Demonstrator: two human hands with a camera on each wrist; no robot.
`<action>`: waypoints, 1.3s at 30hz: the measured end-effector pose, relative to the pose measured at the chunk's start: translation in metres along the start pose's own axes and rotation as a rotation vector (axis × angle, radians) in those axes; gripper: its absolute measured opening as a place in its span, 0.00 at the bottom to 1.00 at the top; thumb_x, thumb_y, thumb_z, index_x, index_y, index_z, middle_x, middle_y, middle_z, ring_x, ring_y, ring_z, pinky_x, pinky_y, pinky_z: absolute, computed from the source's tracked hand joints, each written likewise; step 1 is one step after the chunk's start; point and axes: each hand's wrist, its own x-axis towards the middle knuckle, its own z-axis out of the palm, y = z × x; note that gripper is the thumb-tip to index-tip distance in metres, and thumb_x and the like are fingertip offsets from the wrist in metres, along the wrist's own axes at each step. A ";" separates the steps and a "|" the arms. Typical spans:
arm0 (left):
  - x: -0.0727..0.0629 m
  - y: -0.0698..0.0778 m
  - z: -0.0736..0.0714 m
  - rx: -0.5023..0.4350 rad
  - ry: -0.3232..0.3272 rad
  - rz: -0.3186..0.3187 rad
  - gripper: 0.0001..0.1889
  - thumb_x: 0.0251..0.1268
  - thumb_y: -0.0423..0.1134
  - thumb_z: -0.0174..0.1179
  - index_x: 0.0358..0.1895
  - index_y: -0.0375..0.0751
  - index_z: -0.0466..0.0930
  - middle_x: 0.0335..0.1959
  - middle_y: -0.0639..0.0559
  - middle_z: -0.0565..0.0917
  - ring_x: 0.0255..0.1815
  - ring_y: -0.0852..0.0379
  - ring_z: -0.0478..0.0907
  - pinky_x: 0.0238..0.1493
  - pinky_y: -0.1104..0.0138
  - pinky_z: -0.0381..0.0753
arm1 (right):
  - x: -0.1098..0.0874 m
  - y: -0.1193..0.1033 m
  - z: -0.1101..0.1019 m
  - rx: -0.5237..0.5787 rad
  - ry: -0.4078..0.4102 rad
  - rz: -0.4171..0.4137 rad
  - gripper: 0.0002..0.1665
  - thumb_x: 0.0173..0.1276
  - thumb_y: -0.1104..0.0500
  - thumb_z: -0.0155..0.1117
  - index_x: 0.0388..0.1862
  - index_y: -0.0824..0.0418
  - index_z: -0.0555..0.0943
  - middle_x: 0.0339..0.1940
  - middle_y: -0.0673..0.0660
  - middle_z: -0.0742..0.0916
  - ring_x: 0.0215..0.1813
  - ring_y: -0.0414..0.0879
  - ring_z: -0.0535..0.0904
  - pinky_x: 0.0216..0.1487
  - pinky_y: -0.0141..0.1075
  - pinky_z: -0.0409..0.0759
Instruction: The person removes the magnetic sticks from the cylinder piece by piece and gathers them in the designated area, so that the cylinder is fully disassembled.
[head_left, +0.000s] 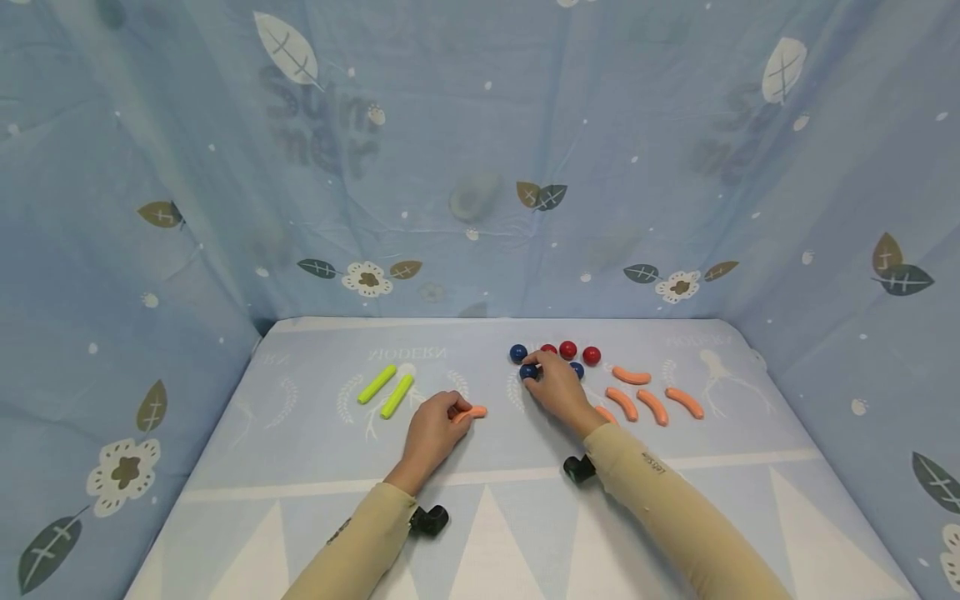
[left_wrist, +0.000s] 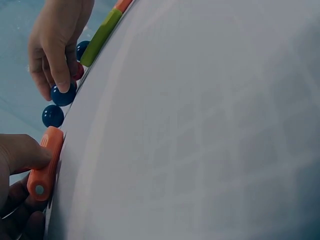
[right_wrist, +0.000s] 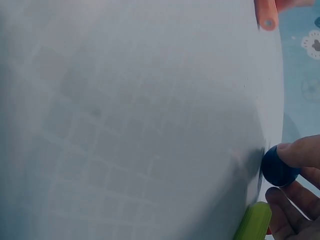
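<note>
My left hand (head_left: 437, 429) pinches an orange curved stick (head_left: 471, 412) at the table's middle; in the left wrist view the orange stick (left_wrist: 45, 165) shows a small pale dot at its end. To its right, my right hand (head_left: 558, 387) grips a blue ball (head_left: 528, 372) between thumb and fingers, at table height. The right wrist view shows that blue ball (right_wrist: 279, 166) under the thumb. Another blue ball (head_left: 518, 353) lies just behind it. A third blue ball (head_left: 577, 370) and red balls (head_left: 567, 350) sit beyond the right hand, one red ball partly covered.
Two green sticks (head_left: 397, 396) lie left of the left hand. Several orange curved sticks (head_left: 652, 407) are spread right of the right hand, one partly behind the wrist. A green stick (right_wrist: 254, 222) also shows beside the right hand. Patterned cloth (head_left: 480, 250) encloses the table's back and sides.
</note>
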 end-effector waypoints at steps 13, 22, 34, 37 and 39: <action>0.000 0.003 0.000 0.005 0.007 0.006 0.05 0.61 0.37 0.72 0.35 0.49 0.85 0.28 0.58 0.79 0.26 0.62 0.71 0.30 0.67 0.73 | -0.002 0.009 -0.005 0.029 -0.013 -0.007 0.21 0.67 0.59 0.73 0.58 0.58 0.82 0.57 0.58 0.84 0.57 0.52 0.80 0.62 0.49 0.77; 0.001 0.001 0.002 0.026 0.009 0.012 0.05 0.62 0.38 0.72 0.35 0.49 0.84 0.29 0.58 0.79 0.26 0.62 0.71 0.31 0.66 0.73 | -0.006 0.007 -0.012 0.036 0.018 -0.042 0.20 0.67 0.60 0.71 0.57 0.59 0.82 0.57 0.58 0.84 0.57 0.52 0.80 0.60 0.47 0.79; 0.002 -0.002 -0.002 0.098 0.009 0.051 0.05 0.61 0.38 0.72 0.36 0.50 0.84 0.29 0.58 0.79 0.26 0.61 0.70 0.30 0.66 0.73 | -0.034 -0.008 -0.008 0.065 -0.025 -0.135 0.20 0.67 0.60 0.71 0.58 0.58 0.83 0.56 0.54 0.84 0.55 0.50 0.81 0.58 0.45 0.79; 0.005 -0.004 -0.006 0.103 0.037 0.050 0.05 0.60 0.37 0.72 0.35 0.49 0.85 0.29 0.57 0.79 0.26 0.60 0.70 0.30 0.65 0.73 | -0.041 -0.009 -0.005 0.065 -0.046 -0.145 0.20 0.67 0.59 0.72 0.57 0.56 0.83 0.54 0.52 0.85 0.53 0.48 0.81 0.57 0.44 0.80; 0.006 -0.006 -0.009 0.109 0.053 0.041 0.05 0.60 0.36 0.72 0.35 0.48 0.85 0.29 0.56 0.79 0.26 0.60 0.71 0.30 0.65 0.74 | -0.045 -0.009 -0.002 0.065 -0.057 -0.152 0.19 0.66 0.58 0.72 0.56 0.55 0.83 0.53 0.51 0.85 0.52 0.47 0.81 0.56 0.43 0.80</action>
